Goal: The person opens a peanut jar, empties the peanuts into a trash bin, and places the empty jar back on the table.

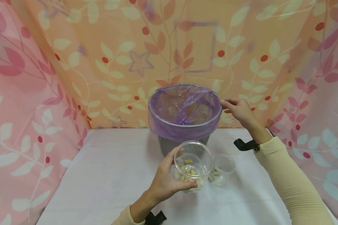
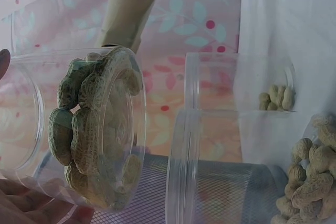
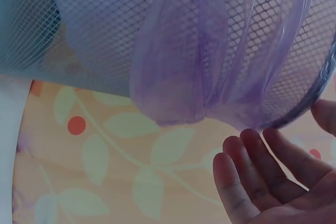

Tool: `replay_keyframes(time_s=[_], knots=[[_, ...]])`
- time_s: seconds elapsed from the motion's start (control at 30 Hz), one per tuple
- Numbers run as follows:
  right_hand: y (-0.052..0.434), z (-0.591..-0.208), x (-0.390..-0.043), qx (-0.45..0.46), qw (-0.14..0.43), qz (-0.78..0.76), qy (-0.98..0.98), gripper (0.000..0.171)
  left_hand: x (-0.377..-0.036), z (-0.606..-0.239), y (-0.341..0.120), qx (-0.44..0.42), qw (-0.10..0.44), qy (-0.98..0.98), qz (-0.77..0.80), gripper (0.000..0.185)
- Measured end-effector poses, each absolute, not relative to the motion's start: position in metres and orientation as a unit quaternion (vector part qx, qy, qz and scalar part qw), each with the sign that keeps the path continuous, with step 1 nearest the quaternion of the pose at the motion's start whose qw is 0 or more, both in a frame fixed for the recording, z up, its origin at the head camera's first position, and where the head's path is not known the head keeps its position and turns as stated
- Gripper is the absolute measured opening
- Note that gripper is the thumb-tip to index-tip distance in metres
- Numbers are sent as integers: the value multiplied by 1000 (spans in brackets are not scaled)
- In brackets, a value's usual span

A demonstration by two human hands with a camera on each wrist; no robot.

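My left hand (image 1: 166,179) grips a clear plastic jar (image 1: 207,156), its thumb along the near side. Unshelled peanuts (image 1: 191,171) lie at the bottom of this jar, and its open mouth faces up. At the back stands a mesh wastebasket (image 1: 164,143) lined with a purple plastic bag (image 1: 183,131) folded over its rim. My right hand (image 1: 239,111) pinches the basket's right edge; in the right wrist view its thumb and index fingertip (image 3: 272,134) meet the dark rim.
A second clear jar (image 1: 228,168) with a few peanuts sits right of the held one. In the left wrist view, a third jar (image 2: 181,182) holds a bigger heap of peanuts (image 2: 312,182). A clear round lid (image 1: 231,146) lies behind. Patterned curtains (image 1: 115,47) enclose the white table (image 1: 101,175).
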State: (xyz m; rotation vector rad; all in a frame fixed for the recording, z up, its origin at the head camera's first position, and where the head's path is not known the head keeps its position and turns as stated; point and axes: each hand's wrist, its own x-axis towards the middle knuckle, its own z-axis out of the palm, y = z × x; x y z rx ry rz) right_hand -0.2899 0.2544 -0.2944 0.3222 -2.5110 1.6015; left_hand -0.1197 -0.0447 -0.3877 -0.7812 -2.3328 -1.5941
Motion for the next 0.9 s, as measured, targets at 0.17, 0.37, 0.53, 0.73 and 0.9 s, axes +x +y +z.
replay_keyframes(time_s=[0.17, 0.37, 0.53, 0.73, 0.9], knots=[[251, -294, -290, 94, 63, 556, -823, 53, -120, -388, -45, -266, 107, -792, -540, 109], [248, -291, -288, 70, 67, 548, -831, 52, -120, -389, -45, -266, 107, -790, -542, 109], [245, -288, -288, 51, 78, 521, -848, 52, -120, -391, -45, -263, 104, -789, -545, 109], [241, -288, -289, 48, 48, 534, -843, 53, -119, -390, -47, -255, 98, -790, -548, 108], [240, -292, -291, 51, 47, 559, -826, 50, -120, -390, -49, -257, 100, -788, -550, 108]])
